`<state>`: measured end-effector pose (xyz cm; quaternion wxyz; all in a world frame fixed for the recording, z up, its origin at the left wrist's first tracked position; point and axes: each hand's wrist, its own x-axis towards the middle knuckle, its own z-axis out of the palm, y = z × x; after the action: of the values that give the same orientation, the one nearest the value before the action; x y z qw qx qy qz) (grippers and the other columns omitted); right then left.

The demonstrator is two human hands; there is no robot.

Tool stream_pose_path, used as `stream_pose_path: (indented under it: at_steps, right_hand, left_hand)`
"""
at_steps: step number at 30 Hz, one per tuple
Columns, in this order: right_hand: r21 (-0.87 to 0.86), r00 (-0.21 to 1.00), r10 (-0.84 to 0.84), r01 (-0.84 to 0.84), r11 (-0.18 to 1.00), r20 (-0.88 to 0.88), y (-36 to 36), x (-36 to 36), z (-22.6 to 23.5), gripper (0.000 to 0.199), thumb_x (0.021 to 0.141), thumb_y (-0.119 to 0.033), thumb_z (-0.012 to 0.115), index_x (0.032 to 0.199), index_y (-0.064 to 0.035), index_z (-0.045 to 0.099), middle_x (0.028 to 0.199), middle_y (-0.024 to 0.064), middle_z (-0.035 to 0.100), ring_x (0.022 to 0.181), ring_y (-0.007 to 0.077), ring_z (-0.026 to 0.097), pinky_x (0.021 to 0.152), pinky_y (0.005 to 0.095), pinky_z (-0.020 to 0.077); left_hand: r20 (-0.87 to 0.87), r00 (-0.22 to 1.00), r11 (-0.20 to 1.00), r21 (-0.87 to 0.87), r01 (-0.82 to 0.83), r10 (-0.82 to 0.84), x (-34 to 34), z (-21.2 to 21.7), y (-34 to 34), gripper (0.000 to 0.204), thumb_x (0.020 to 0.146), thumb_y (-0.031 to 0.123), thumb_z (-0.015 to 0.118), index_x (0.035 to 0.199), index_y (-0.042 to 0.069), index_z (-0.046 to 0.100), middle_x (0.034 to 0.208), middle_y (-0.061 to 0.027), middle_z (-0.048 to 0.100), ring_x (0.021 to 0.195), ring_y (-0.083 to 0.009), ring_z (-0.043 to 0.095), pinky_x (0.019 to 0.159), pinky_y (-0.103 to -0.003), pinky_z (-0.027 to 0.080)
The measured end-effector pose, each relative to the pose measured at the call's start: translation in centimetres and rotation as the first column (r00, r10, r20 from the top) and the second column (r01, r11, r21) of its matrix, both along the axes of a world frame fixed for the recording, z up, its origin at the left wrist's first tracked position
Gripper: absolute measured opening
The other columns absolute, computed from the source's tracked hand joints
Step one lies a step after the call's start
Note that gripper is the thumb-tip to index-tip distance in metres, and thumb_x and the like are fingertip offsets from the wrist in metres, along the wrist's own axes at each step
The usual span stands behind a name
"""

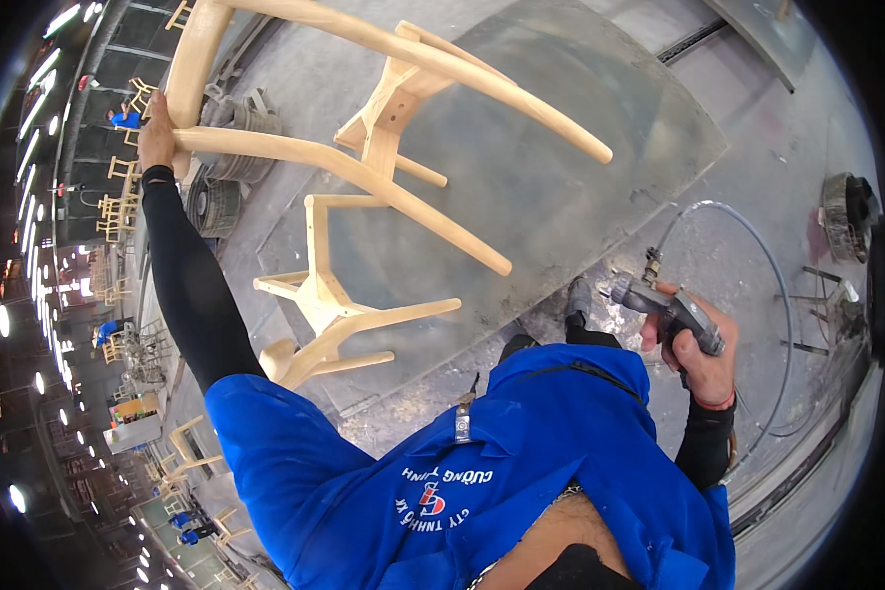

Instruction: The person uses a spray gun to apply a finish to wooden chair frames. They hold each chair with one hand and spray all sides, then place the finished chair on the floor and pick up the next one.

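Observation:
My left hand (155, 136), at the end of an outstretched black-sleeved arm, is closed round a corner of a pale wooden chair frame (339, 167). This frame is raised at the upper left, with two long legs slanting to the right. On the right, my right hand (703, 349) grips a dark spray gun (671, 313) by its handle. A grey hose (728, 208) is joined to the gun by a metal fitting and loops away to the right. The gun's nozzle points left, apart from the held frame. Part of my left fingers is hidden behind the wood.
Two more chair frames (393, 110) (326, 303) stand beyond and below the held one, by a large grey sheet (600, 108) on the floor. Round dark drums (212, 208) stand at left. A dark reel-like object (846, 218) is at far right. Distant people work among chairs.

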<state>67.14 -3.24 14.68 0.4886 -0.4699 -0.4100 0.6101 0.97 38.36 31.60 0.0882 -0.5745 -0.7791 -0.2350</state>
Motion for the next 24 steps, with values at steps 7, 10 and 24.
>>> stream_pose_path:
  at_steps: [7, 10, 24]
  right_hand:
    - [-0.102, 0.855, 0.139, -0.101, 0.99, 0.5, -1.4, 1.2, -2.2, 0.051, 0.094, -0.029, 0.075, 0.132, 0.0034, 0.065, 0.107, 0.0185, 0.075, 0.095, 0.0221, 0.071, 0.085, 0.0342, 0.0554]
    - [-0.119, 0.86, 0.036, 0.028, 0.993, 0.508, -3.2, 2.7, -2.1, 0.051, 0.093, -0.03, 0.076, 0.132, 0.0014, 0.066, 0.111, 0.0193, 0.074, 0.098, 0.0217, 0.07, 0.088, 0.0354, 0.0548]
    - [0.112, 0.88, -0.367, 0.35, 0.93, 0.301, -5.5, 6.9, 6.8, 0.079, 0.089, -0.061, 0.072, 0.131, 0.0061, 0.063, 0.084, 0.0088, 0.07, 0.064, 0.0083, 0.061, 0.046, 0.0209, 0.0379]
  left_hand:
    - [0.03, 0.998, 0.999, 0.004, 0.053, -0.053, -2.9, -0.8, 2.0, 0.098, 0.093, 0.084, 0.024, 0.138, 0.006, 0.061, 0.128, -0.0361, 0.061, 0.129, -0.0442, 0.055, 0.105, -0.044, 0.04]
    - [-0.007, 0.974, 0.966, 0.12, 0.227, -0.228, -3.0, -1.2, 3.0, 0.092, 0.097, 0.08, 0.025, 0.142, 0.007, 0.058, 0.132, -0.0302, 0.062, 0.129, -0.0431, 0.056, 0.105, -0.043, 0.041]
    - [0.144, 0.985, 0.966, 0.254, 0.058, -0.098, 1.8, 0.3, 0.9, 0.089, 0.098, 0.074, 0.034, 0.13, -0.002, 0.066, 0.12, -0.0275, 0.07, 0.115, -0.0386, 0.066, 0.099, -0.045, 0.047]
